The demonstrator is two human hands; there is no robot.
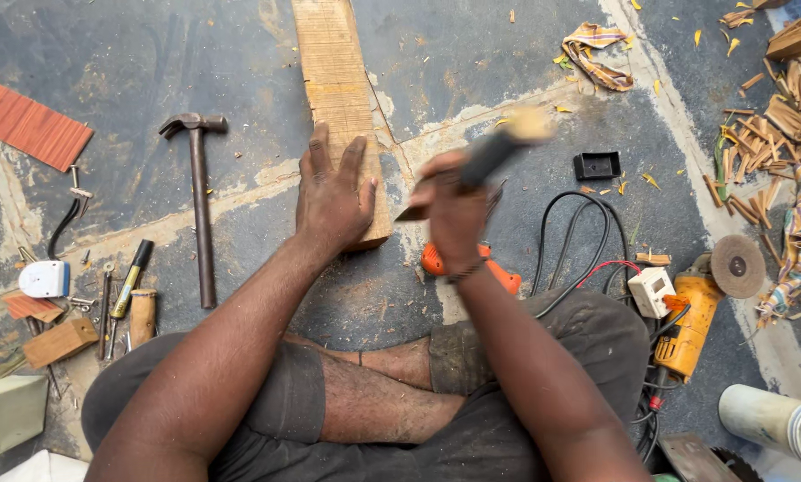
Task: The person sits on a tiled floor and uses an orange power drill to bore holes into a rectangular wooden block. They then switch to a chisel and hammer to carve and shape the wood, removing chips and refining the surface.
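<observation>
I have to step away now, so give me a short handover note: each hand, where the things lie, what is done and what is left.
Left hand: flat on the near end of the wooden plank, pinning it to the concrete floor.
Right hand: raised beside the plank, grip shut on a dark-handled tool, blurred by motion; its blade points at the plank's edge.
Claw hammer lies left of the plank, angle grinder at far right.
Done or left: cannot tell from this view.

Woodworking workshop floor, hammer (200,205), angle grinder (700,308), wood offcuts (775,134)

l hand (331,198) flat, fingers (318,147) spread fwd; r hand (454,212) fisted (motion-blurred), raised; both arms extended.
</observation>
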